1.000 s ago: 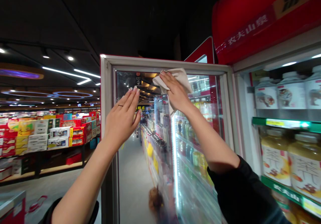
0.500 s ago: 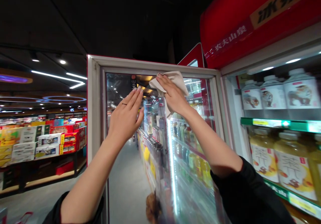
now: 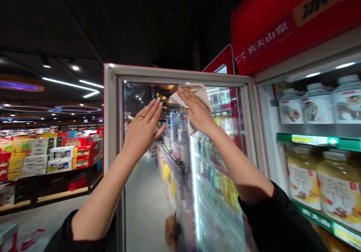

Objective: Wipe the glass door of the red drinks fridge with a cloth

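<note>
Off-white thin cloth (image 3: 203,94) lies pressed under the right hand (image 3: 197,113), fingers stretched flat over it rather than wrapped round, up against the clear grey-framed glass door (image 3: 180,173)! Just left of that grip, the left hand (image 3: 142,128) is flattened, thumb out, holding nothing; looks like mid-wipe, and the next stroke calls for even palm pressure.

Off-white cloth (image 3: 205,94) under right hand (image 3: 196,111). Pale grey door frame (image 3: 175,73), red-edged, above left hand (image 3: 143,129). Red canopy (image 3: 259,11), black and white lettering (image 3: 267,38), right of right hand. White tiger-print bottle labels (image 3: 310,110) farther right. Black sleeves (image 3: 282,218) below both.
</note>
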`<state>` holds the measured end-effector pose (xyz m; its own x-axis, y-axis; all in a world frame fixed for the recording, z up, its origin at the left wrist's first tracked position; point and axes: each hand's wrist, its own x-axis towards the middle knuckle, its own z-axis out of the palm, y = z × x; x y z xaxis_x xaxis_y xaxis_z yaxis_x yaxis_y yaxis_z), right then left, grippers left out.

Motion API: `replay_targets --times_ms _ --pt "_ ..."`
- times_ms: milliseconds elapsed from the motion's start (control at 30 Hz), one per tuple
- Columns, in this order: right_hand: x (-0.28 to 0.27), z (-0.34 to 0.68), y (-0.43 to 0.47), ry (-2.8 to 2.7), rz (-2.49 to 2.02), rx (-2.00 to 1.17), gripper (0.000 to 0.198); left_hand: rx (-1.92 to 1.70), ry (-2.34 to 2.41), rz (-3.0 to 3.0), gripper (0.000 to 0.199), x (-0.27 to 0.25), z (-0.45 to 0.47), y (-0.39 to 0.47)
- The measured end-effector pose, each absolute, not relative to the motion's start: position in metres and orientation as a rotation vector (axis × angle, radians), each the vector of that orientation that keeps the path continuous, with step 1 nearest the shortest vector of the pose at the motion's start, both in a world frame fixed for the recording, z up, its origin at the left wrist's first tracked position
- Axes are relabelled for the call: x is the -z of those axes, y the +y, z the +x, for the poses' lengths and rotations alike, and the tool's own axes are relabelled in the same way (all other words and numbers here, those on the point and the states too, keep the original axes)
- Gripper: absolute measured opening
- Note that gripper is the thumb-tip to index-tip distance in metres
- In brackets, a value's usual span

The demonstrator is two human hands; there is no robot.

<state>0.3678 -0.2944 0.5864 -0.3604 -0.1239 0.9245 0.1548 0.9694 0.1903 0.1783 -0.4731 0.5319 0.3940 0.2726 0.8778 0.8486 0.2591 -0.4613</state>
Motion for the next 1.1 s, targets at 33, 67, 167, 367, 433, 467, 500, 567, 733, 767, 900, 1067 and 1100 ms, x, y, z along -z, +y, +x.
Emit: replay_targets --times_ms 33,67,167,367,433,467,500,567,733,767,900,1067,1100 --pt "-0.584 0.370 -0.293 -1.934 -0.013 0.300 0.092 0.531 -1.148 -1.295 0.075 -0.532 0.177 -0.472" --pt "-0.583 0.372 -0.291 -1.944 -0.011 0.305 0.092 0.529 -1.149 -1.298 0.075 -0.532 0.176 -0.470" --pt "-0.587 0.378 -0.284 -1.926 -0.054 0.285 0.092 0.548 -1.158 -1.302 0.077 -0.532 0.171 -0.466" --pt "-0.596 0.368 -0.278 -1.909 -0.053 0.275 0.092 0.559 -1.161 -1.309 0.079 -0.532 0.164 -0.461" --pt "-0.590 0.370 -0.278 -1.936 -0.032 0.290 0.092 0.561 -1.161 -1.319 0.077 -0.532 0.162 -0.461" --pt "-0.587 0.372 -0.278 -1.951 -0.026 0.295 0.091 0.562 -1.162 -1.320 0.076 -0.532 0.162 -0.460" --pt "-0.585 0.376 -0.276 -1.964 -0.023 0.299 0.090 0.564 -1.165 -1.319 0.076 -0.532 0.161 -0.460" --pt "-0.584 0.382 -0.273 -1.967 -0.035 0.297 0.090 0.573 -1.170 -1.311 0.076 -0.532 0.159 -0.458" --pt "-0.599 0.378 -0.267 -1.891 -0.079 0.269 0.092 0.571 -1.162 -1.301 0.075 -0.532 0.155 -0.455" --pt "-0.600 0.375 -0.267 -1.890 -0.072 0.271 0.091 0.571 -1.162 -1.296 0.074 -0.531 0.155 -0.454" --pt "-0.593 0.377 -0.266 -1.929 -0.034 0.294 0.089 0.575 -1.160 -1.285 0.075 -0.531 0.153 -0.454" --pt "-0.593 0.393 -0.248 -1.915 -0.035 0.279 0.088 0.561 -1.159 -1.288 0.074 -0.531 0.151 -0.454" --pt "-0.596 0.393 -0.245 -1.901 -0.036 0.268 0.088 0.558 -1.158 -1.288 0.075 -0.531 0.151 -0.454"
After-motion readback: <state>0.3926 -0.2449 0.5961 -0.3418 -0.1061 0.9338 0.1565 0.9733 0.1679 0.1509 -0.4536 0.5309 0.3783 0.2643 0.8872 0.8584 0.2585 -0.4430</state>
